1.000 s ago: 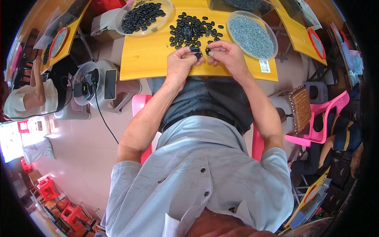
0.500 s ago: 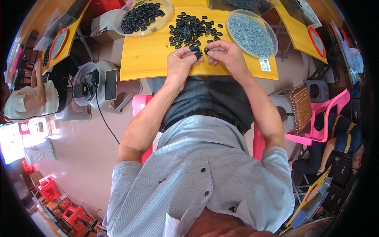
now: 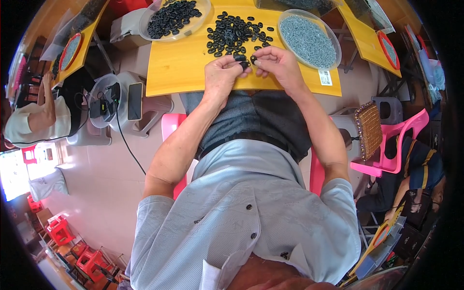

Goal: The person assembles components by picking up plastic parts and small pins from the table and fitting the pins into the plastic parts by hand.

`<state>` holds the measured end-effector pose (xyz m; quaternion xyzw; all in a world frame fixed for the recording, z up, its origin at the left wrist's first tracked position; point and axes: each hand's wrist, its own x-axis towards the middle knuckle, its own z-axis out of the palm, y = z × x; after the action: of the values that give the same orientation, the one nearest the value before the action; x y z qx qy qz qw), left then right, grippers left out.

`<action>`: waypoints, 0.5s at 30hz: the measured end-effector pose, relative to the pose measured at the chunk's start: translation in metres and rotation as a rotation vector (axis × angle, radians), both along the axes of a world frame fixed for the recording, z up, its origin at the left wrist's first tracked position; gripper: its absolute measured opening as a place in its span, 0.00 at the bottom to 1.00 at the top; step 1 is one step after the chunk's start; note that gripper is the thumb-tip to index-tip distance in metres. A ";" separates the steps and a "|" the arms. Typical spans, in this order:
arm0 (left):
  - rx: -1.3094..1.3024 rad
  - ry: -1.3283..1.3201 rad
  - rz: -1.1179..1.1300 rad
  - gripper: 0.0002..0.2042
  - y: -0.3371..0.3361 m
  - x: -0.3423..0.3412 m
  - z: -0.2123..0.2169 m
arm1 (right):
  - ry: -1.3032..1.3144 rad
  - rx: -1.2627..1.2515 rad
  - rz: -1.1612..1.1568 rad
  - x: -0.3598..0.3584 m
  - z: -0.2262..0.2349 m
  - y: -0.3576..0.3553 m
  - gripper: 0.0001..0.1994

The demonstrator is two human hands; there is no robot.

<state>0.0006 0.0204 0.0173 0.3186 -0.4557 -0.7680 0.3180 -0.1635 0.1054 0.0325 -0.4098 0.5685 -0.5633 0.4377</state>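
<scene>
Step in hand: I judge I am fitting a small part into one black rubber ring (image 3: 243,62) at the near edge of the yellow table (image 3: 183,72), both hands meeting over it.
Left hand (image 3: 220,72): my grip pinches the black rubber ring between thumb and fingertips, pressed together on it.
Right hand (image 3: 278,65): my grip is pressed together on a tiny dark piece (image 3: 253,59); too small to tell what it is.
Where the ring lies: right between my two hands, just above the table, touching my left fingertips and just beside the right ones.
Loose rings (image 3: 237,34): scattered on the table just beyond my hands.
Far left: a clear bowl of black rings (image 3: 174,12).
Far right: a clear bowl of small grey screws (image 3: 307,38), near my right hand.
Next move, as I judge it: line up the two pieces squarely and press them home.
</scene>
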 end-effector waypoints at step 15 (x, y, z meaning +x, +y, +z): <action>-0.013 -0.029 -0.004 0.09 0.000 0.001 0.001 | 0.037 0.010 -0.002 0.004 -0.002 0.000 0.10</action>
<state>0.0012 0.0205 0.0180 0.3267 -0.4661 -0.7608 0.3117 -0.1594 0.1051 0.0301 -0.4173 0.5798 -0.5531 0.4287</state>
